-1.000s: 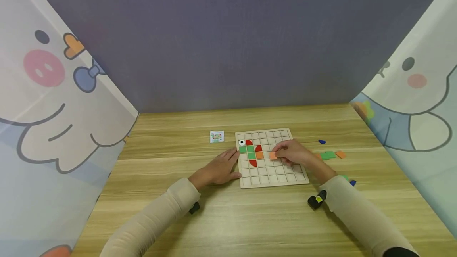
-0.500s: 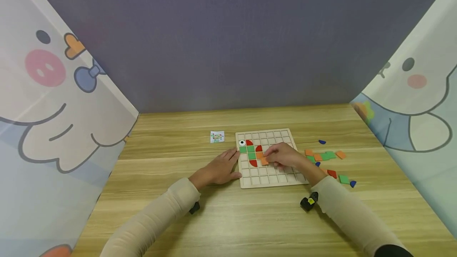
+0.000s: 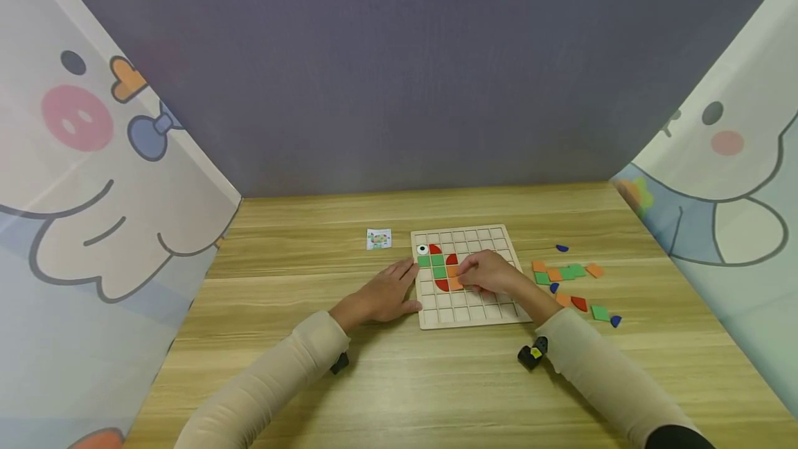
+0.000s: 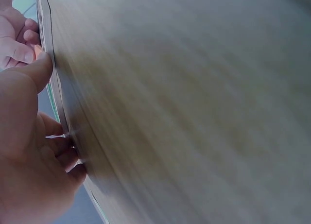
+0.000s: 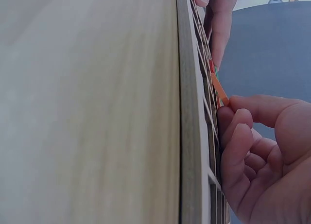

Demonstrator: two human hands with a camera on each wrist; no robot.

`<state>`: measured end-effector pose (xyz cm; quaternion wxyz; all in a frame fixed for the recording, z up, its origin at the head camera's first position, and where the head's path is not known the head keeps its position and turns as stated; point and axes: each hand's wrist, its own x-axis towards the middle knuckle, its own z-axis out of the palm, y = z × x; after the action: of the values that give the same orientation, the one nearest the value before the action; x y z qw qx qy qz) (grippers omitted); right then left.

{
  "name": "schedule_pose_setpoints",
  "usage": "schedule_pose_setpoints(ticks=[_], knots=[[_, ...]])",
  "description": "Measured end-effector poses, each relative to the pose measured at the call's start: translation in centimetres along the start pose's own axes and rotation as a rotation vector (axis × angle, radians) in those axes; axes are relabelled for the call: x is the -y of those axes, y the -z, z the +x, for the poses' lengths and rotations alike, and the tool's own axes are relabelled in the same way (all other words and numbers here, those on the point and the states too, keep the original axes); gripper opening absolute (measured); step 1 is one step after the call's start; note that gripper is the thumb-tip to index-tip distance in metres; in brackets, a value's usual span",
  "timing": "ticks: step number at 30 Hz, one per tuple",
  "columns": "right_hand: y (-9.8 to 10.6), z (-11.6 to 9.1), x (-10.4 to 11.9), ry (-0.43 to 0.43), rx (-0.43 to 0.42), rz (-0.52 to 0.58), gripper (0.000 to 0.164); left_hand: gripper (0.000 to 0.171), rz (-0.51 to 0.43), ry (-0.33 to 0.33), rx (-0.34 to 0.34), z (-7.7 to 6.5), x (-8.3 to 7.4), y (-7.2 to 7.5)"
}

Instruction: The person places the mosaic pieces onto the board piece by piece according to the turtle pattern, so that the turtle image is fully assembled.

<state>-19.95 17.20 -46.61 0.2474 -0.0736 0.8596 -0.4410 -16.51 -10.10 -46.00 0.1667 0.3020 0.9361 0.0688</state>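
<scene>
A wooden grid board [image 3: 474, 314] lies mid-table, with an eye tile [image 3: 422, 249], green square tiles [image 3: 438, 266] and red quarter-round tiles [image 3: 442, 285] set in its left cells. My right hand [image 3: 492, 274] pinches an orange square tile [image 5: 220, 90] between thumb and finger; in the right wrist view the tile tilts, one edge down at the grid. Another orange tile [image 3: 452, 271] sits just behind it, partly covered by the fingers. My left hand [image 3: 386, 293] rests at the board's left edge with fingers extended, thumb near the front corner.
Right of the board lie several loose tiles: orange squares [image 3: 595, 270], green squares [image 3: 600, 313], a red quarter-round [image 3: 579, 304] and small blue pieces [image 3: 562, 248]. A small printed card [image 3: 379, 239] lies behind the left hand. A grey wall [image 3: 424, 89] rises at the table's back edge.
My right hand has carried the orange tile leftward across the board, down to the cell in front of the other orange tile. The left hand has stayed in place.
</scene>
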Motion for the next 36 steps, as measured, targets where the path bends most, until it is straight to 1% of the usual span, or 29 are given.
schedule_pose_setpoints(ticks=[9, 14, 21, 31, 36], knots=[[0.1, -0.2, 0.0, 0.009, 0.003, -0.005, 0.013, 0.085, 0.003, -0.001, -0.004, 0.0, -0.1, -0.1], [0.6, -0.4, -0.2, 0.031, 0.003, -0.002, 0.014, 0.085, -0.004, -0.002, -0.004, 0.0, -0.1, 0.0], [2.2, -0.8, -1.1, 0.045, -0.046, -0.026, 0.016, 0.085, 0.003, -0.002, -0.007, 0.0, -0.1, -0.1], [4.9, -2.1, -3.2, 0.007, -0.061, 0.039, 0.022, 0.086, 0.0, 0.005, -0.004, 0.2, 0.2, -0.5], [6.5, -3.2, -4.2, 0.006, -0.074, 0.055, 0.029, 0.085, 0.003, -0.005, -0.014, 0.3, 0.3, -0.6]])
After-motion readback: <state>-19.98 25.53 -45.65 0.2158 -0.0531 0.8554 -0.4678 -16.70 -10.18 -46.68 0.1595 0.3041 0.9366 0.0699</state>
